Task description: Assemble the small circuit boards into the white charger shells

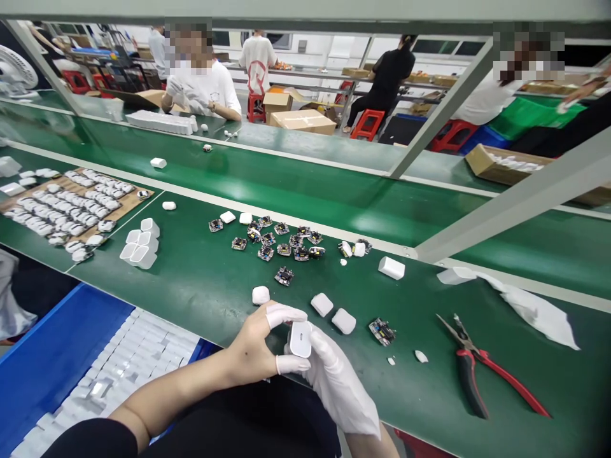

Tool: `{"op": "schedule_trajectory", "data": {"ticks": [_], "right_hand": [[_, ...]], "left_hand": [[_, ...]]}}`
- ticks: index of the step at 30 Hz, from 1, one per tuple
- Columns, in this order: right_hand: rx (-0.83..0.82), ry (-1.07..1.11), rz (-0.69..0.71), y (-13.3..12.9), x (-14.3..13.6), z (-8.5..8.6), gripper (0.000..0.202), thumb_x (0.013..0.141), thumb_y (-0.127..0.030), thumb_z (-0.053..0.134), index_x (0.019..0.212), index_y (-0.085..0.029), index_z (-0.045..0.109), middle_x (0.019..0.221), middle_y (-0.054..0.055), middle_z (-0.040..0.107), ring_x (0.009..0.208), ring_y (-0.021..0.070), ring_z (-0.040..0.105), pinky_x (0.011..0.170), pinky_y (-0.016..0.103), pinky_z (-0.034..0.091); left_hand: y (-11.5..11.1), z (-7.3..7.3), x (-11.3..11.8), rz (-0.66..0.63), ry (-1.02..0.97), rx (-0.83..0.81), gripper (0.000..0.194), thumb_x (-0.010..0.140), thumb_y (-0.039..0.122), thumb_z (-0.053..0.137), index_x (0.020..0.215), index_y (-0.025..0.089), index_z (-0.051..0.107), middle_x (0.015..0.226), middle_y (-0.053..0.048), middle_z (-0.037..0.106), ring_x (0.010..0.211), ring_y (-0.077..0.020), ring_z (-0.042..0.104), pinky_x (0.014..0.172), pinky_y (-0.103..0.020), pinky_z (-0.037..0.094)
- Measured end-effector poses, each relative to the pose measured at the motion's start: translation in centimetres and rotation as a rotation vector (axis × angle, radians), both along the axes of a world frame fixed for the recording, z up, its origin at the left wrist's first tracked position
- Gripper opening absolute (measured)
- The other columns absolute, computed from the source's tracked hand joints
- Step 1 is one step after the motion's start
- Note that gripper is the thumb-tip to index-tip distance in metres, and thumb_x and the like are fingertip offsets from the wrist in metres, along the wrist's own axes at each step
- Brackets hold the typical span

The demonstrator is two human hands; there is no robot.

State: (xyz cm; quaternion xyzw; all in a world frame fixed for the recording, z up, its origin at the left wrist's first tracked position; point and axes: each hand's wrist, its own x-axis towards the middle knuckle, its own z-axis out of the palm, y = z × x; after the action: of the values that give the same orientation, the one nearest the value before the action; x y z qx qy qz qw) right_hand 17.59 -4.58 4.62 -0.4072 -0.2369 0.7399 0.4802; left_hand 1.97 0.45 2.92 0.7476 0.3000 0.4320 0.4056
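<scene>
On the green tabletop [200, 286], white shells [140, 245] are sitting at the left and circuit boards [281, 245] are lying scattered further along. At the near edge, the left hand [260, 346], with cots on thumb and forefinger, and the gloved right hand [337, 378] are together pinching a white charger [300, 339], each grip closing on it. Red-handled pliers [482, 369] are lying at the right, well apart.

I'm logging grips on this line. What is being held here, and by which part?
A small white charger housing, pinched between both hands: the left hand has capped fingertips above and below it, and the gloved right hand supports its right side from behind.
</scene>
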Motion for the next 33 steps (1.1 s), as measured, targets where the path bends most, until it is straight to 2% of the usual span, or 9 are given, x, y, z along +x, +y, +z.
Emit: {"op": "schedule_trajectory", "data": {"ticks": [7,17,19,21,26,27,29,31,33], "right_hand": [[0.063,-0.082,0.030,0.1,0.3,-0.4,0.030,0.086,-0.052,0.064,0.090,-0.022,0.061,0.083,0.000,0.051,0.076,0.0151,0.050,0.073,0.029,0.048],[0.077,-0.175,-0.012,0.5,-0.2,0.1,0.036,0.080,-0.052,0.071,0.093,-0.020,0.063,0.085,0.001,0.057,0.079,0.0153,0.052,0.072,0.028,0.046],[0.071,-0.187,-0.005,0.6,-0.2,0.2,0.036,0.080,-0.053,0.071,0.093,-0.020,0.063,0.087,0.001,0.058,0.080,0.0160,0.053,0.073,0.029,0.046],[0.085,-0.211,0.014,0.7,-0.2,0.2,0.038,0.079,-0.054,0.070,0.096,-0.020,0.063,0.092,0.003,0.061,0.084,0.0177,0.055,0.076,0.030,0.047],[0.201,-0.329,0.179,1.0,0.6,0.5,0.038,0.075,-0.047,0.074,0.098,-0.018,0.065,0.091,0.005,0.066,0.085,0.0210,0.059,0.079,0.035,0.049],[0.226,-0.395,0.211,1.5,1.0,0.8,0.035,0.075,-0.043,0.073,0.097,-0.018,0.065,0.089,0.004,0.066,0.083,0.0209,0.061,0.077,0.035,0.049],[0.297,-0.708,0.198,3.6,2.5,1.4,0.028,0.077,-0.039,0.071,0.095,-0.019,0.065,0.087,0.003,0.068,0.081,0.0202,0.063,0.074,0.034,0.051],[0.387,-1.247,0.068,7.3,4.9,2.3,0.025,0.077,-0.039,0.068,0.093,-0.021,0.065,0.085,0.002,0.069,0.077,0.0191,0.064,0.072,0.032,0.051],[0.381,-1.467,-0.032,12.3,7.7,3.1,0.023,0.074,-0.033,0.070,0.092,-0.019,0.066,0.087,0.006,0.069,0.082,0.0224,0.063,0.077,0.036,0.048]], "left_hand": [[-0.3,-0.8,-0.1,-0.010,-0.071,-0.239,0.054,0.067,0.032,0.085,0.113,0.019,0.061,0.106,-0.008,0.067,0.097,-0.0229,0.065,0.091,-0.037,0.052],[-0.4,-1.6,-0.5,-0.019,-0.167,-0.300,0.051,0.070,0.030,0.084,0.112,0.019,0.057,0.112,-0.009,0.066,0.102,-0.0217,0.066,0.094,-0.036,0.053],[-0.3,-1.5,-0.6,-0.004,-0.143,-0.242,0.050,0.072,0.032,0.082,0.112,0.019,0.056,0.110,-0.009,0.066,0.101,-0.0218,0.066,0.092,-0.036,0.054],[-0.1,-1.3,-0.5,0.024,-0.088,-0.102,0.049,0.073,0.031,0.081,0.113,0.020,0.055,0.109,-0.009,0.066,0.100,-0.0226,0.066,0.090,-0.037,0.054],[0.3,-1.0,-0.1,-0.030,0.046,0.487,0.049,0.082,0.020,0.071,0.127,0.022,0.051,0.104,-0.010,0.069,0.090,-0.0212,0.065,0.080,-0.035,0.055],[0.3,-1.0,0.0,-0.032,0.058,0.543,0.051,0.084,0.020,0.068,0.131,0.021,0.049,0.107,-0.012,0.069,0.091,-0.0219,0.065,0.080,-0.035,0.055],[0.3,-1.2,-0.3,-0.007,0.087,0.564,0.055,0.087,0.025,0.066,0.137,0.018,0.044,0.118,-0.017,0.066,0.103,-0.0253,0.064,0.086,-0.039,0.055],[0.3,-1.5,-0.9,0.052,0.139,0.517,0.058,0.088,0.028,0.064,0.139,0.016,0.042,0.127,-0.019,0.061,0.115,-0.0284,0.060,0.095,-0.044,0.052],[0.7,-1.9,-2.1,0.161,0.204,0.436,0.054,0.088,0.027,0.063,0.138,0.018,0.044,0.129,-0.018,0.060,0.121,-0.0285,0.057,0.099,-0.046,0.050]]}}
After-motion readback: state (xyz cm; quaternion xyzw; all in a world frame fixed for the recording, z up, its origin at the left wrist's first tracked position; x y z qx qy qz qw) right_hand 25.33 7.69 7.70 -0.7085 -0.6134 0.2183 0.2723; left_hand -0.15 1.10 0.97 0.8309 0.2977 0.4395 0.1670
